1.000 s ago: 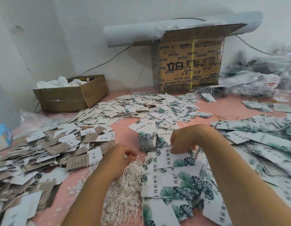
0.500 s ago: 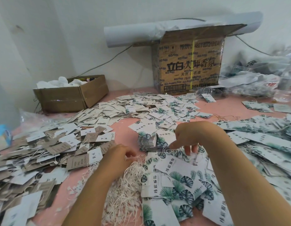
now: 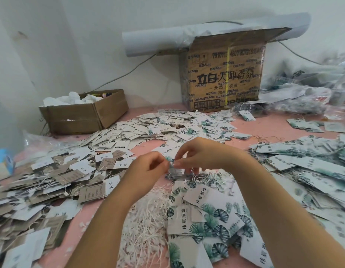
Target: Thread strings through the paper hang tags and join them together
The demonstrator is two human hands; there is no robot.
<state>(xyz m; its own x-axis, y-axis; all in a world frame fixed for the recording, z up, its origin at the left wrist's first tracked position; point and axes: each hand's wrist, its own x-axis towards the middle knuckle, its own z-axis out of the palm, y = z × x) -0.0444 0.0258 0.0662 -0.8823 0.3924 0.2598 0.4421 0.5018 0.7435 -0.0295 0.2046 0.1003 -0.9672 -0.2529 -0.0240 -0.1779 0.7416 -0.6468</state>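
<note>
The hang tag (image 3: 172,165) in work is held in the air over the middle of the table (image 3: 274,130), between the two hands, above the near edge of the leaf-print tag pile (image 3: 210,215).

Change of state: a second ago the left hand (image 3: 148,168) was down in the string pile (image 3: 146,225) and the right hand (image 3: 199,156) was picking at the leaf-print tags. Both hands have since risen and come together, fingertip to fingertip.

Grip state:
- Right hand: thumb and forefinger pinch the hang tag at its edge; the other fingers hang loosely curled below.
- Left hand: fingers curled into a tight pinch that meets the tag. It probably holds a string, but the spot is blurred and the string itself cannot be made out.

Meaning for the task: pick-up appears finished and threading of this tag is about to begin or is in hand. No loop is yet visible through the tag.

Surroundings: a heap of brown tags (image 3: 51,182) lies to the left, and a printed carton (image 3: 224,78) stands against the wall.
</note>
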